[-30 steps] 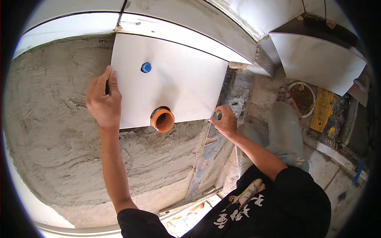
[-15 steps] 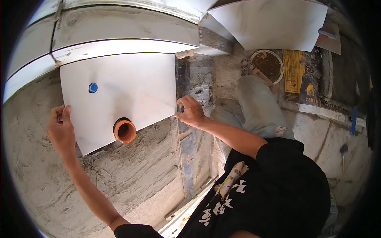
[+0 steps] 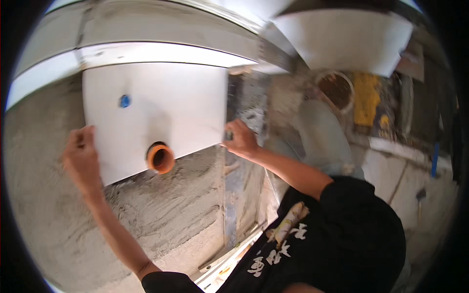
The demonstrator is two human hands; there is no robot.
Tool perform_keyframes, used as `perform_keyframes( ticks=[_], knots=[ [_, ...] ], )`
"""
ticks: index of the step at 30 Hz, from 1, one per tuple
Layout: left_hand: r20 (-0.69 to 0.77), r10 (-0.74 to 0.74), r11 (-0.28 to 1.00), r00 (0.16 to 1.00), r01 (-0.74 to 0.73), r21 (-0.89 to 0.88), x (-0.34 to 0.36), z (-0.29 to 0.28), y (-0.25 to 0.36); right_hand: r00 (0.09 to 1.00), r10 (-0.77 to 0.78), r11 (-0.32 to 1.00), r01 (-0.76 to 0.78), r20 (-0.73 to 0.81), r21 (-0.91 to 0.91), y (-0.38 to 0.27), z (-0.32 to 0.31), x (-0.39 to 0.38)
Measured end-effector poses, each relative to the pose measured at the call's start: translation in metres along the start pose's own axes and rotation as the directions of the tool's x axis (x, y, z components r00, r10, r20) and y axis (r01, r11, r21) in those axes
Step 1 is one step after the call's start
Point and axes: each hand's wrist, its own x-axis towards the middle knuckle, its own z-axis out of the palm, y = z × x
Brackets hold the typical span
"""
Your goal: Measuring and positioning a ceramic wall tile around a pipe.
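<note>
A white wall tile point(image 3: 190, 102) lies against the grey mortared wall point(image 3: 161, 207), its far edge along the row of fitted tiles point(image 3: 156, 52). A blue plug point(image 3: 125, 101) shows through a hole in it. The orange pipe point(image 3: 161, 158) sticks out at a cut-out in its near edge. My left hand point(image 3: 82, 156), blurred, has its bent fingers and thumb closed at the tile's left edge. At the lower right corner, my right hand point(image 3: 242, 140) is closed on the tile's edge; a small dark patch between its fingers is too blurred to name.
Another large white tile point(image 3: 347, 39) stands at the far right. Nearer are a round bucket point(image 3: 351, 84) with brown contents, a yellow and dark bag point(image 3: 365, 100) and a blue strip point(image 3: 435, 160). A dark-headed tool point(image 3: 420, 195) lies on the floor. My bent legs are beside the wall.
The whole view has shifted a little to the right and blurred. Both hands remain at the tile's side edges, and the tile keeps its place along the row above.
</note>
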Motion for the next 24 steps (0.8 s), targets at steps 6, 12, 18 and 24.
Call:
perform_keyframes(
  ticks=[6, 12, 18, 24],
  knots=[
    [0.025, 0.025, 0.999, 0.999, -0.024, -0.038, -0.033, -0.010, -0.002, 0.995, 0.067, 0.995, -0.061, 0.074, -0.078, 0.001, 0.003, -0.007],
    [0.375, 0.065, 0.998, 0.925, -0.063, -0.016, 0.005, -0.032, -0.007, 0.998, 0.014, 0.997, -0.009, 0.064, -0.078, 0.004, -0.003, -0.003],
    [0.164, 0.175, 0.984, 0.971, -0.178, 0.006, -0.004, -0.020, -0.026, 0.993, -0.075, 0.986, 0.088, 0.090, -0.144, 0.011, 0.001, 0.007],
    [0.375, 0.136, 0.951, 0.917, -0.227, 0.212, -0.006, -0.048, -0.004, 0.981, -0.108, 0.983, 0.130, 0.159, -0.130, 0.015, -0.007, 0.000]
  ],
)
